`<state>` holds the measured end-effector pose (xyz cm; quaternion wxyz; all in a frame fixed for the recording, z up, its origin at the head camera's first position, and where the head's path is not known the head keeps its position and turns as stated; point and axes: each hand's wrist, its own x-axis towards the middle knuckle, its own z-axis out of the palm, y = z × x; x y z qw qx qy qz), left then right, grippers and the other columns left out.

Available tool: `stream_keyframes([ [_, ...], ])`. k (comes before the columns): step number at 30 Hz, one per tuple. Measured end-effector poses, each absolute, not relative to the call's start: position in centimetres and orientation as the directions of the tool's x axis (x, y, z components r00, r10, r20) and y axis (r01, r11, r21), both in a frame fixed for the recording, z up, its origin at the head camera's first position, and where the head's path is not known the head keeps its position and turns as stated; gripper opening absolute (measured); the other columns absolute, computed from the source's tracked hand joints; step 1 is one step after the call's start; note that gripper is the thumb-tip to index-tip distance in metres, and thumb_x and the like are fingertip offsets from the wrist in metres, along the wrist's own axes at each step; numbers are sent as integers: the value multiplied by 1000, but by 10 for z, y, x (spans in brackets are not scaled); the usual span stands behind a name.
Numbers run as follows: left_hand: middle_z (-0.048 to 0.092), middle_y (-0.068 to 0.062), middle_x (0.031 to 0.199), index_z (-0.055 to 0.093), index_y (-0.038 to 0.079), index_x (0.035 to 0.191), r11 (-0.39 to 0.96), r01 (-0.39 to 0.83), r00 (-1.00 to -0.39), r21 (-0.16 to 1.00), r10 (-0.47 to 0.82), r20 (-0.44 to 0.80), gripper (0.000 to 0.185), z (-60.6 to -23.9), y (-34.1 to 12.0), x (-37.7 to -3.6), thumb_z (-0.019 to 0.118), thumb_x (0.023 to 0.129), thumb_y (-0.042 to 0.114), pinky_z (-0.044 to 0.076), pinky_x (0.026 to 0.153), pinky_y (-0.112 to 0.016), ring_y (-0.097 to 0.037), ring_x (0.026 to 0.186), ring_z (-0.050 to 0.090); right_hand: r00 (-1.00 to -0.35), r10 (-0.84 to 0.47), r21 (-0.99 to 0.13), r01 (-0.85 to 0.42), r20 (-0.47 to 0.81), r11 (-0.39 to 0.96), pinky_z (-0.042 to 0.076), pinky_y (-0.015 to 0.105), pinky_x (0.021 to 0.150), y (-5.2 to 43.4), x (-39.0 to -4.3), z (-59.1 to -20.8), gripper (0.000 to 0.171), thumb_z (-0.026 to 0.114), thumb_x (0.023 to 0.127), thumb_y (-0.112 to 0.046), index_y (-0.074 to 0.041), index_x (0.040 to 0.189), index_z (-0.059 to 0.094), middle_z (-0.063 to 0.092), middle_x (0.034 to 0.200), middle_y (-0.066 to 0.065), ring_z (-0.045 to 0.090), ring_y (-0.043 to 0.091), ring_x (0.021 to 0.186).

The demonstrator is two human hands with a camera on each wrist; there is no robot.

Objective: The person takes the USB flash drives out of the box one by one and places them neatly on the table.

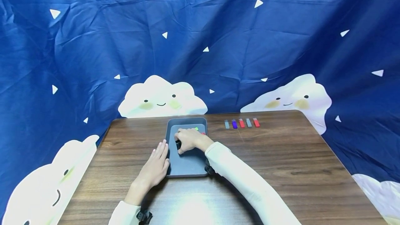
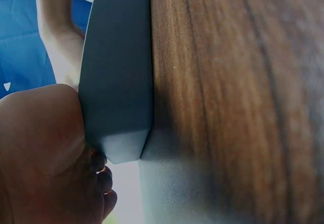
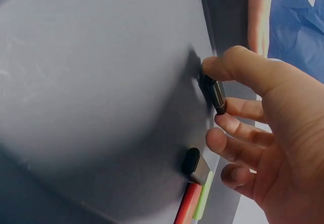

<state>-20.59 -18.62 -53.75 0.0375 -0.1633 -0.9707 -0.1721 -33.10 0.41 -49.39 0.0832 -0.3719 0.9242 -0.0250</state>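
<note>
A shallow grey tray (image 1: 186,169) lies on the wooden table. My right hand (image 1: 191,140) reaches into it and pinches a small black USB stick (image 3: 217,95) between thumb and fingers, low over the tray floor near its left wall. Close by in the right wrist view lie another black USB stick (image 3: 196,165), a red one (image 3: 187,203) and a green one (image 3: 203,198). My left hand (image 1: 154,166) rests against the tray's left side with its fingers straight. In the left wrist view, the hand (image 2: 43,148) touches the tray's outer wall (image 2: 119,72).
To the right of the tray, a row of USB sticks stands near the table's back edge: grey (image 1: 226,124), blue (image 1: 234,124), red (image 1: 241,123), another grey (image 1: 248,123) and another red (image 1: 256,122). A blue cloth (image 1: 187,16) with clouds hangs behind the table (image 1: 281,159).
</note>
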Motion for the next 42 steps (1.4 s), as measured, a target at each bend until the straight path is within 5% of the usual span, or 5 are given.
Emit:
stream_keyframes([
  [20, 19, -21, 177, 29, -8, 164, 903, 298, -955, 310, 286, 83, 60, -529, -181, -204, 44, 112, 19, 24, 134, -58, -40, 164, 22, -681, -727, -97, -721, -84, 687, 62, 39, 91, 25, -324, -471, 59, 82, 86, -51, -22, 136, 71, 69, 127, -2, 69, 17, 105],
  [30, 23, -23, 176, 32, -9, 162, 896, 322, -947, 307, 300, 118, 59, -531, -182, -204, 44, 111, 17, 26, 132, -60, -42, 163, 26, -671, -739, -109, -732, -59, 673, 60, 37, 84, 39, -319, -459, 57, 83, 86, -51, -21, 133, 71, 68, 124, -3, 63, 12, 91],
  [42, 20, -22, 177, 30, -8, 164, 904, 314, -949, 291, 299, 97, 60, -531, -183, -204, 45, 112, 18, 25, 133, -59, -40, 164, 23, -683, -730, -122, -723, -19, 680, 61, 41, 84, 60, -314, -449, 58, 85, 84, -52, -22, 132, 72, 68, 124, -1, 68, 19, 95],
])
